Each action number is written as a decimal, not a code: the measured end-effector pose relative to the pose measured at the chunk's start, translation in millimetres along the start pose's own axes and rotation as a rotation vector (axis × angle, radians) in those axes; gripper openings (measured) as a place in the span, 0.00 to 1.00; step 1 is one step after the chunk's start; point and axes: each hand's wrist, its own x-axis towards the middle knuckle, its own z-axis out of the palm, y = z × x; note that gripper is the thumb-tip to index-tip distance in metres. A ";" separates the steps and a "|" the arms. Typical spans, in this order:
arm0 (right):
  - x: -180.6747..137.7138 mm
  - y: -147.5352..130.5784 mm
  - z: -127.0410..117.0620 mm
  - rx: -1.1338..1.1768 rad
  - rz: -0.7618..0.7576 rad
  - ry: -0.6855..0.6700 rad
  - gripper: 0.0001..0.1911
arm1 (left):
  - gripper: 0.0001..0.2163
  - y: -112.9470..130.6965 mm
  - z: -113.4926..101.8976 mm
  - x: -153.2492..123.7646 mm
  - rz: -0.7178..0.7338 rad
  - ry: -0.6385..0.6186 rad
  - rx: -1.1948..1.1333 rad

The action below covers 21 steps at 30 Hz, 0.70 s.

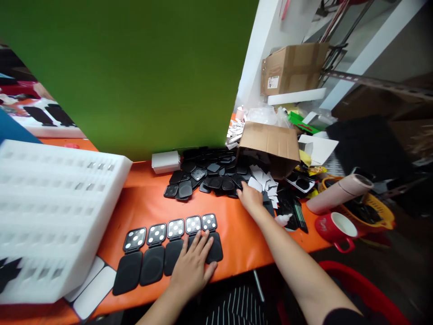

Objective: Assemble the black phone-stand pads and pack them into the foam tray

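My left hand (194, 259) lies flat with its fingers spread over the right end of a row of several unfolded black cases. Each case has a plain black lower half (152, 265) hinged to a square upper half (156, 234) with white dots. My right hand (251, 197) is at the right edge of a heap of loose black square pieces (214, 182). Its fingers are curled in against the heap, and what they hold, if anything, cannot be made out. Small white paper slips (269, 189) lie just right of that hand.
A white foam block with slots (57, 212) stands on the left of the orange table (149, 189). A small white box (165, 162) sits behind the row. At right are a tipped cardboard box (270, 140), a pink bottle (340, 194), a red mug (333, 228) and a yellow basket (379, 210).
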 end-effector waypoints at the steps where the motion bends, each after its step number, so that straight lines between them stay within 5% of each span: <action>1: 9.5 -2.1 -4.6 -0.017 0.010 -0.006 0.23 | 0.27 0.0 -1.5 -0.5 0.004 0.004 0.000; 5: 28.8 -7.1 -12.7 -0.021 -0.014 0.011 0.13 | 0.28 1.0 -9.6 -2.0 0.016 0.018 -0.001; 11: 9.5 9.4 -20.4 0.016 -0.015 0.129 0.18 | 0.27 0.0 -12.3 -6.4 0.008 0.024 -0.044; 15: -21.5 27.3 -21.3 0.504 0.036 0.171 0.17 | 0.22 -1.3 -9.6 -8.0 -0.066 0.146 -0.216; 17: -47.3 25.9 -12.6 0.946 0.048 0.040 0.17 | 0.20 2.5 -13.0 -2.0 -0.178 0.203 -0.420; 21: -114.5 -0.3 16.8 1.549 0.031 -0.476 0.16 | 0.22 17.3 -33.9 22.1 -0.477 0.253 -1.165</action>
